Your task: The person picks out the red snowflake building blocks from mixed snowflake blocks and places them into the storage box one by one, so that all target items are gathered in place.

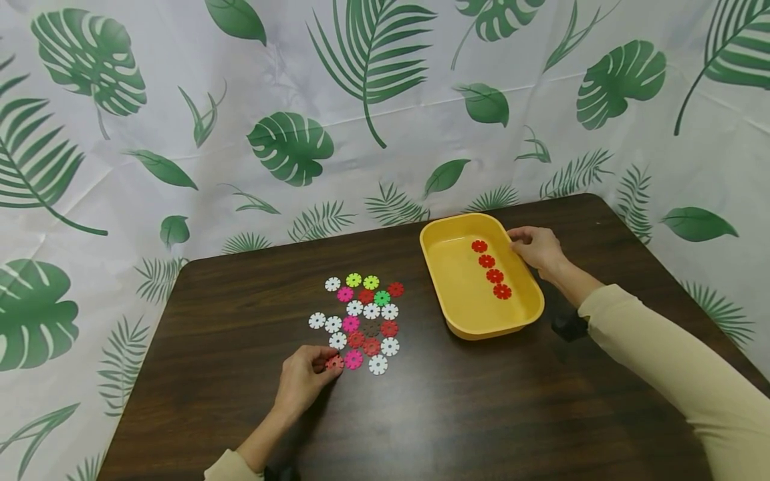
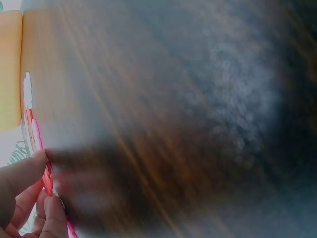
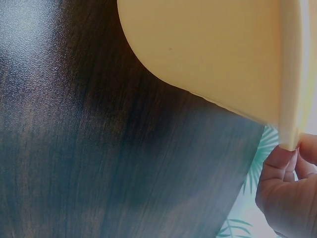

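Observation:
My left hand (image 1: pixel 302 379) pinches a red notched plastic disc (image 1: pixel 334 363) between thumb and fingers, at the near left corner of a group of loose discs. In the left wrist view this red disc (image 2: pixel 48 179) shows edge-on between the fingertips. My right hand (image 1: pixel 537 250) grips the far right rim of a yellow tray (image 1: pixel 457 304). In the right wrist view, thumb and fingers close round the tray's rim (image 3: pixel 290 99). Inside the tray, several red discs (image 1: pixel 494 276) lie in a slanting row.
Left of the tray, white discs (image 1: pixel 371 310), pink discs (image 1: pixel 353 359), yellow discs (image 1: pixel 353 280), a green disc (image 1: pixel 381 298) and a dark brown disc (image 1: pixel 370 327) lie flat on the dark wooden table (image 1: pixel 457 407). Behind hangs a leaf-patterned cloth (image 1: pixel 373 160).

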`<state>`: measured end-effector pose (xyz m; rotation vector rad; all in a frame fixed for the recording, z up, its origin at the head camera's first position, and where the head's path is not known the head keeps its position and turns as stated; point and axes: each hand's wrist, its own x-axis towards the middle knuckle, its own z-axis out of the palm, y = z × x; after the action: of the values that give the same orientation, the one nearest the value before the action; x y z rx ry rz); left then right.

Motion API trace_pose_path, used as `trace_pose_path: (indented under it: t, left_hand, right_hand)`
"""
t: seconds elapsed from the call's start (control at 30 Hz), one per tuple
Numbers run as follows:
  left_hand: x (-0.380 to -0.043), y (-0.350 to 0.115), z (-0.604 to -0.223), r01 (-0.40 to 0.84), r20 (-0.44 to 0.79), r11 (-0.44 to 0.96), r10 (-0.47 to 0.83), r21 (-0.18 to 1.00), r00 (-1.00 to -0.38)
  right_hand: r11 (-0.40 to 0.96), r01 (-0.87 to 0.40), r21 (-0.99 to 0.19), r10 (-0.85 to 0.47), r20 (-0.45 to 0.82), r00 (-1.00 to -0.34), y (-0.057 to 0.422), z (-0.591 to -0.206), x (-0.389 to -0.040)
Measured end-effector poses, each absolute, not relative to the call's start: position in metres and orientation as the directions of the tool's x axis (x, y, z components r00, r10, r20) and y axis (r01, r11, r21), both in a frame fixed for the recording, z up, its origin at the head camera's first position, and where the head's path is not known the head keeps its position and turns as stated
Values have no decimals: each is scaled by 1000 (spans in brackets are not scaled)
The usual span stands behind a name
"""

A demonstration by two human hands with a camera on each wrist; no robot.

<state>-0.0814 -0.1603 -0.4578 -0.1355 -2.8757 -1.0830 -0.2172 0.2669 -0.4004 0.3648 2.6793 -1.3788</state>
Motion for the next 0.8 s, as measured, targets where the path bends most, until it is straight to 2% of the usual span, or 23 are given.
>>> trace_pose_path:
  t: [0.37, 0.57, 0.8]
  left_hand:
    - [-83, -161, -458, 139, 129, 770, 73, 623, -989]
    - [-84, -163, -458, 143, 139, 747, 69, 649, -988]
    - [-87, -167, -458, 94, 93, 720, 42, 688, -995]
  right_hand:
    - [564, 250, -787, 154, -197, -968, 266, -400, -216]
    - [568, 243, -786, 149, -192, -970, 263, -400, -216]
    - [568, 236, -788, 156, -178, -972, 262, -401, -216]
